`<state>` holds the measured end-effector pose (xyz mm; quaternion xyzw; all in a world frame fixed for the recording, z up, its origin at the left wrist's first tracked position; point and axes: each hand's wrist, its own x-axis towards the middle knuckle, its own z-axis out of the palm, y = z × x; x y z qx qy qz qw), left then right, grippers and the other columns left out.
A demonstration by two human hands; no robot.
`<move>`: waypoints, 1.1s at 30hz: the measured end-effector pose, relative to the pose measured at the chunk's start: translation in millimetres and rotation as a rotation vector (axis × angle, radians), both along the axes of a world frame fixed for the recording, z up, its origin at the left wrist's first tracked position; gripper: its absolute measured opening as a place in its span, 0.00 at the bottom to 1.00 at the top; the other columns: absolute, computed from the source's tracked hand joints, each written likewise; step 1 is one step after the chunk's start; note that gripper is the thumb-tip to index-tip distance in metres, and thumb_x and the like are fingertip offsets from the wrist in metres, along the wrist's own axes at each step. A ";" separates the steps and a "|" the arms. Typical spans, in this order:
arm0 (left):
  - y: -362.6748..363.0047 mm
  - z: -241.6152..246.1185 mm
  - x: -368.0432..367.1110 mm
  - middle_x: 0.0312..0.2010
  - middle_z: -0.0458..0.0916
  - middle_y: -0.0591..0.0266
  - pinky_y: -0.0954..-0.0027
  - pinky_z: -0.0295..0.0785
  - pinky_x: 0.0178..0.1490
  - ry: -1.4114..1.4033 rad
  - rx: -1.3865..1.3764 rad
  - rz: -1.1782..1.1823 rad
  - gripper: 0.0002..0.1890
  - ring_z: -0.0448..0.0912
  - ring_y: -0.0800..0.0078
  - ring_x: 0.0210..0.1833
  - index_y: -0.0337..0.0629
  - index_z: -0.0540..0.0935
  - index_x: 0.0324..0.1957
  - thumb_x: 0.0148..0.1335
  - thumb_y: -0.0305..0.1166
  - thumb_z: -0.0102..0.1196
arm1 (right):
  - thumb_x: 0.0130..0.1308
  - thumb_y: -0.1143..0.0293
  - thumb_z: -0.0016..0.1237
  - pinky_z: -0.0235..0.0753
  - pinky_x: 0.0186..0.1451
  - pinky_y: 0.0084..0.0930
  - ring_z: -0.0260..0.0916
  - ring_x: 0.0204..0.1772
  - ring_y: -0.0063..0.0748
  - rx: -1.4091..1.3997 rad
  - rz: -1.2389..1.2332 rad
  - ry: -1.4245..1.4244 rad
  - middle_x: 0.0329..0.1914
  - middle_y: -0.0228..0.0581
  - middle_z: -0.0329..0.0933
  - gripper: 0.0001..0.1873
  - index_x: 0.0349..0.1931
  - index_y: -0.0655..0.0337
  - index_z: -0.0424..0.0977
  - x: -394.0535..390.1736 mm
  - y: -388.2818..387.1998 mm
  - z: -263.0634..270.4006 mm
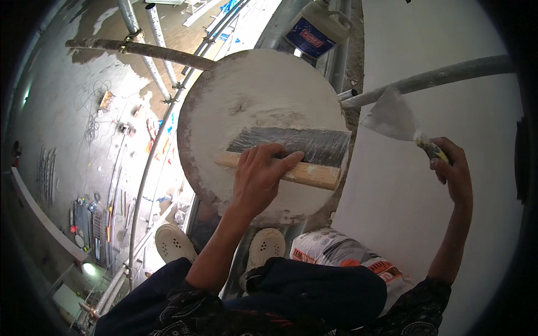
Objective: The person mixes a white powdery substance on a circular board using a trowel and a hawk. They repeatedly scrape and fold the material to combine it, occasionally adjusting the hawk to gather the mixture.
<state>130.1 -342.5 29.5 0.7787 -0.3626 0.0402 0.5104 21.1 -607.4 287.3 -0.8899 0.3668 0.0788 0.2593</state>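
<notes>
My left hand [262, 174] is closed around the wooden handle of a wide plastering blade [290, 143]. The blade's metal face is smeared with grey plaster and lies over a round, plaster-coated board [269, 92] in front of me. In my right hand [452, 168] is the yellow and dark handle of a putty knife [391, 117], held off to the right of the board. Its broad blade is coated with pale plaster and stands out against the white wall, pointing up and left.
A plastic jug [317, 29] stands beyond the board. A printed sack [349, 256] leans by the white wall [420, 201] near my knee. Scaffold tubes [151, 155] run along the left, with a floor far below holding tools and cables. Another tube [441, 77] crosses at right.
</notes>
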 end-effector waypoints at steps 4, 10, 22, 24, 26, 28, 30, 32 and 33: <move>-0.4 -2.7 -6.8 0.36 0.73 0.68 0.65 0.64 0.43 -0.085 0.003 -0.023 0.22 0.71 0.70 0.39 0.60 0.82 0.43 0.47 0.20 0.54 | 0.47 0.60 0.54 0.70 0.37 0.27 0.66 0.34 0.29 -0.256 0.240 0.324 0.35 0.41 0.72 0.23 0.43 0.62 0.76 28.2 27.0 11.4; 3.8 -10.3 -18.6 0.36 0.74 0.73 0.67 0.64 0.47 -0.236 0.061 -0.109 0.22 0.72 0.75 0.38 0.65 0.79 0.46 0.49 0.26 0.55 | 0.50 0.57 0.54 0.67 0.52 0.32 0.66 0.47 0.37 -0.230 0.604 0.577 0.41 0.45 0.74 0.22 0.43 0.63 0.77 74.5 37.8 -27.5; 1.4 21.8 -31.9 0.34 0.76 0.68 0.64 0.68 0.42 -0.014 -0.105 -0.271 0.21 0.74 0.69 0.38 0.57 0.82 0.42 0.42 0.25 0.61 | 0.57 0.63 0.49 0.70 0.49 0.35 0.74 0.43 0.46 0.034 0.545 -0.017 0.39 0.54 0.76 0.20 0.44 0.70 0.73 81.3 36.1 -162.0; 14.9 22.4 -15.5 0.34 0.76 0.66 0.63 0.69 0.40 0.008 -0.148 -0.256 0.21 0.75 0.68 0.38 0.54 0.82 0.42 0.41 0.23 0.61 | 0.56 0.65 0.50 0.71 0.48 0.34 0.75 0.42 0.43 -0.026 0.601 0.118 0.39 0.54 0.77 0.19 0.45 0.68 0.73 72.4 28.5 -169.9; 25.6 20.0 -2.3 0.36 0.77 0.65 0.66 0.70 0.45 0.220 -0.277 -0.189 0.23 0.75 0.66 0.40 0.52 0.82 0.43 0.43 0.16 0.55 | 0.55 0.66 0.51 0.71 0.46 0.34 0.75 0.39 0.44 -0.044 0.567 0.138 0.37 0.53 0.76 0.18 0.44 0.68 0.72 57.2 21.0 -171.5; 36.8 13.5 24.1 0.36 0.77 0.61 0.66 0.71 0.45 -0.021 -0.314 -0.027 0.22 0.76 0.64 0.41 0.45 0.82 0.40 0.41 0.13 0.54 | 0.54 0.66 0.53 0.71 0.41 0.37 0.74 0.35 0.49 0.002 0.468 0.030 0.32 0.53 0.76 0.17 0.41 0.67 0.71 37.8 15.1 -173.1; 52.5 -1.1 23.6 0.34 0.78 0.58 0.69 0.69 0.46 0.621 -0.471 0.395 0.12 0.75 0.69 0.42 0.34 0.77 0.38 0.49 0.16 0.58 | 0.52 0.67 0.53 0.71 0.39 0.37 0.73 0.32 0.48 0.009 0.387 0.145 0.30 0.52 0.75 0.17 0.40 0.67 0.70 9.9 -9.7 -186.1; 63.9 2.8 36.1 0.37 0.74 0.58 0.69 0.68 0.47 0.731 -0.567 0.440 0.18 0.72 0.71 0.42 0.30 0.71 0.45 0.54 0.26 0.60 | 0.47 0.69 0.53 0.71 0.35 0.37 0.72 0.29 0.46 0.067 0.183 0.271 0.26 0.51 0.74 0.17 0.38 0.67 0.69 -31.9 -38.0 -207.3; 63.9 6.5 41.6 0.41 0.71 0.56 0.68 0.68 0.48 0.743 -0.513 0.561 0.22 0.71 0.70 0.44 0.29 0.67 0.49 0.55 0.27 0.60 | 0.46 0.69 0.53 0.71 0.35 0.37 0.72 0.29 0.46 0.065 0.161 0.313 0.26 0.51 0.74 0.18 0.38 0.66 0.69 -56.0 -48.8 -215.7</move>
